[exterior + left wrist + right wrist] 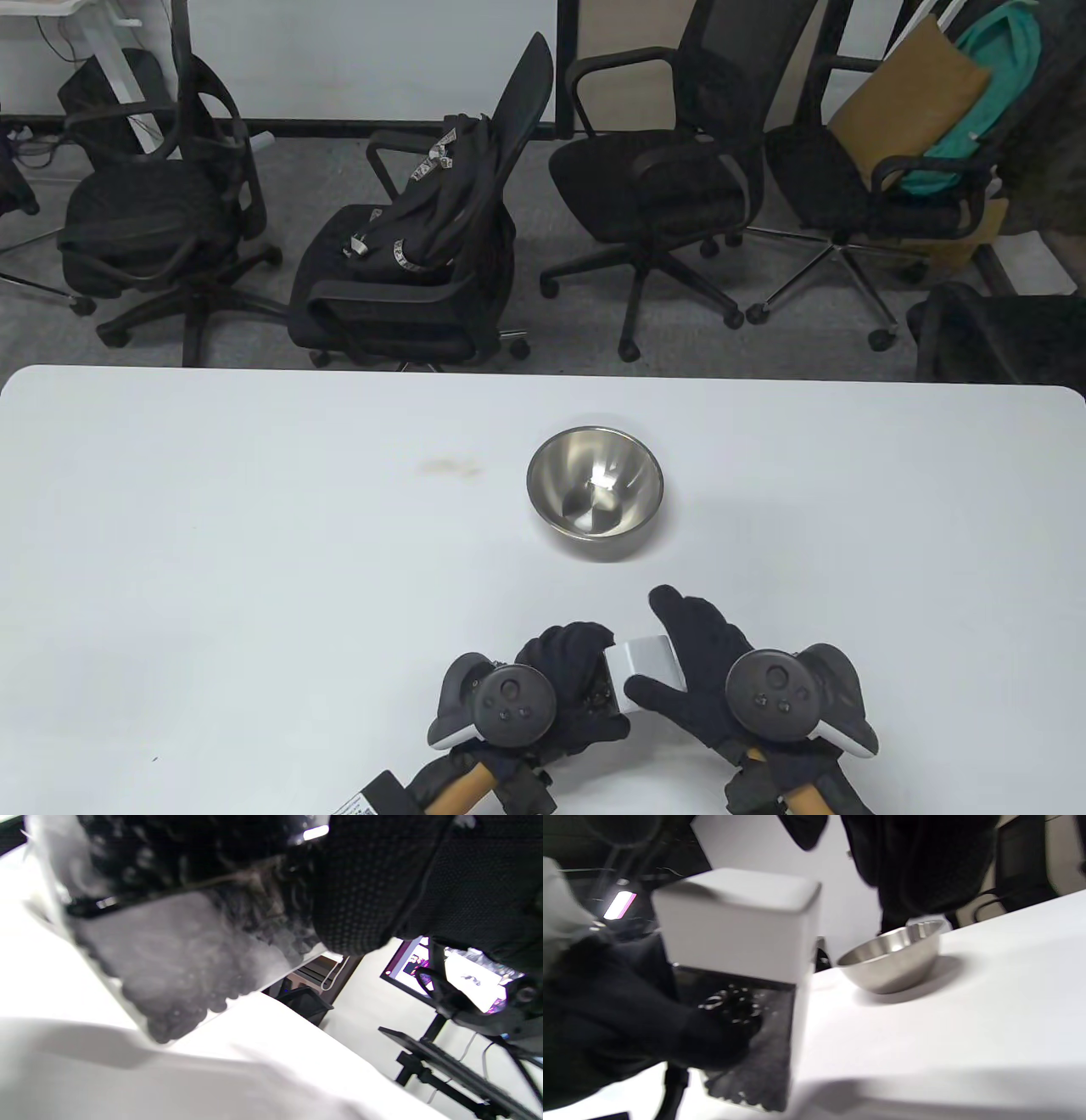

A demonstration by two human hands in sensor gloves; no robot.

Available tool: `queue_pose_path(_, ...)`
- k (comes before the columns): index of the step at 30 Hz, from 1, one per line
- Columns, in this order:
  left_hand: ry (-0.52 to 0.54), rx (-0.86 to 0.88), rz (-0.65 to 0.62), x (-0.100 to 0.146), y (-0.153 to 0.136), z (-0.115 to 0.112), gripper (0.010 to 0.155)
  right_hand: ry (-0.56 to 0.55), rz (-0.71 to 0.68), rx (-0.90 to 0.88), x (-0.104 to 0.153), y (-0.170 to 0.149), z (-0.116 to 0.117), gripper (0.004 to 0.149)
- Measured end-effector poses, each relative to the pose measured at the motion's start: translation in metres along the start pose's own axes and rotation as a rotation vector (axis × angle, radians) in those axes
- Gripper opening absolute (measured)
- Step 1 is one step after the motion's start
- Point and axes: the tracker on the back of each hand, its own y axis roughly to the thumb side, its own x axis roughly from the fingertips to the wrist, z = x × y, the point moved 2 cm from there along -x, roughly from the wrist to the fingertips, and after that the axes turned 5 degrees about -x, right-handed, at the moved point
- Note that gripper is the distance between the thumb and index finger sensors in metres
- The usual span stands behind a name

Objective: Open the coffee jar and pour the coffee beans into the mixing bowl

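The coffee jar is a clear square jar of dark beans (pixel 734 1010) with a white square lid (pixel 646 660). It stands tilted at the table's front edge, with the lid on. My left hand (pixel 585 679) grips the jar body from the left; its glove (pixel 606 1018) wraps the glass. My right hand (pixel 660 641) is spread around the lid, thumb near side, fingers (pixel 916 857) hanging beside and beyond it; I cannot see firm contact. The empty steel mixing bowl (pixel 594 488) sits farther back at the table's middle. In the left wrist view the beans (pixel 178 976) fill the jar.
The white table (pixel 254 552) has a faint brown stain (pixel 445 465) left of the bowl. Several black office chairs (pixel 407 280) stand beyond the far edge.
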Motion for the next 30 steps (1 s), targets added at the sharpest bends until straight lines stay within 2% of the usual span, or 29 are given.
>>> queue_pose_path(6,0.005,-0.045,0.011,-0.001,0.003,-0.002,0.091,0.045,0.008,0.037,-0.006,0.003,0.014,0.098)
queue_pose_path(8,0.002,-0.043,0.007,-0.001,0.004,-0.002,0.091,0.030,-0.004,0.059,-0.007,0.005,0.017,0.098)
queue_pose_path(15,-0.011,-0.005,-0.001,0.000,0.002,0.000,0.091,0.031,-0.072,0.039,-0.007,0.009,0.015,0.092)
queue_pose_path(24,-0.051,0.057,-0.032,-0.001,-0.001,-0.001,0.091,0.045,-0.246,0.088,-0.006,0.013,0.011,0.088)
queue_pose_path(30,-0.066,0.068,-0.041,-0.001,-0.002,-0.002,0.091,0.087,-0.279,0.140,-0.005,0.016,0.013,0.086)
